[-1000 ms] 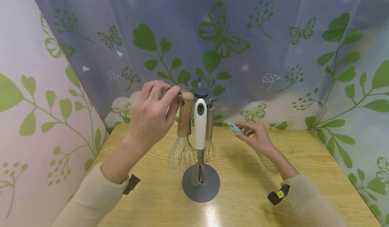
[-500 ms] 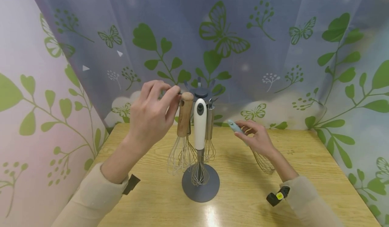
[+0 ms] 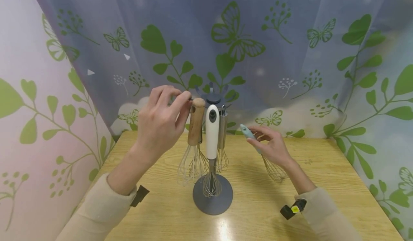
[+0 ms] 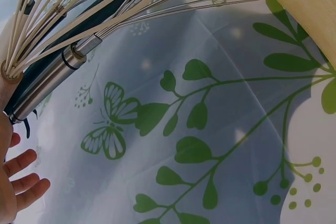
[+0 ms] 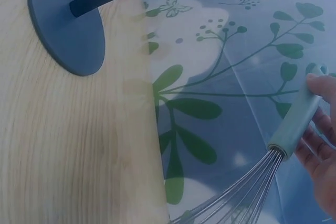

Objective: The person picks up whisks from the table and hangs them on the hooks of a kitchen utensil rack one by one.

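In the head view my left hand [image 3: 162,117] pinches the dark tip of a hook of the whisk stand, right beside the top of a wooden-handled whisk [image 3: 195,126]. The other fingers [image 4: 23,184] of this hand are spread loosely in the left wrist view. My right hand [image 3: 271,146] grips a whisk with a pale blue handle [image 5: 296,121], thumb near its end. Its wire loops [image 3: 273,169] slant down to the right over the table. A white-handled whisk [image 3: 212,133] hangs at the front of the stand, and a steel-handled whisk [image 4: 50,82] hangs behind.
The stand's round grey base [image 3: 222,201] sits on a wooden table [image 3: 155,205]. Dark hooks ring the top [image 3: 213,98] of the stand. A curtain [image 3: 193,29] with green leaves and butterflies encloses the table at the back and sides.
My right hand has tilted the blue-handled whisk, its handle end rising slightly and shifting left, so more of its wire shows below the hand. The left hand has stayed in place.
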The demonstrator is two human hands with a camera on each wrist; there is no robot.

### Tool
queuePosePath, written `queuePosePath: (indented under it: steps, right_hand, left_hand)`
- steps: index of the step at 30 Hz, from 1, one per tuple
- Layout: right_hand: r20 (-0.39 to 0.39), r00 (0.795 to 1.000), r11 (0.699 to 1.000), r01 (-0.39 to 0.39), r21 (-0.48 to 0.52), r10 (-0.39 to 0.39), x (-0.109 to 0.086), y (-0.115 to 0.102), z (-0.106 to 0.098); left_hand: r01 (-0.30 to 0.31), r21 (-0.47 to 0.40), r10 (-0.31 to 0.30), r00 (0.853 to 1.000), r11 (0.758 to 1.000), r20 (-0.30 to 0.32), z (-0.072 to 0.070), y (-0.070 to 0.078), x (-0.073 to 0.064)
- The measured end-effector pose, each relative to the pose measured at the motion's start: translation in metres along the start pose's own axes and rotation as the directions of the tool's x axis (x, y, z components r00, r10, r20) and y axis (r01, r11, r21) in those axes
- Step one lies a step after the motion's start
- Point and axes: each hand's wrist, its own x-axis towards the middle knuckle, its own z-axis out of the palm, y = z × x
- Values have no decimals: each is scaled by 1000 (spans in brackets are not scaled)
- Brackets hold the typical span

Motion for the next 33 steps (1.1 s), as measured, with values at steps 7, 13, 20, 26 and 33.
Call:
queuePosePath:
  steps: [7, 13, 20, 26, 33]
  right_hand:
    - [-17, 1000, 999, 21, 34, -21, 3, -10, 2]
    - [-29, 999, 996, 42, 78, -39, 5, -18, 2]
    - [-34, 995, 988, 101, 114, -97, 10, -29, 3]
    - [-48, 991, 984, 128, 127, -123, 13, -37, 3]
    - [-52, 989, 980, 143, 139, -137, 16, -43, 3]
  left_hand:
    - [1, 0, -1, 1000, 1000, -6, 0, 0, 0]
    - [-3, -3, 2, 1000, 1000, -15, 1, 0, 0]
    - [0, -2, 0, 1000, 1000, -11, 1, 0, 0]
    - [-3, 0, 3, 1000, 1000, -9, 2, 0, 0]
    - [-4, 0, 4, 1000, 1000, -4, 2, -1, 0]
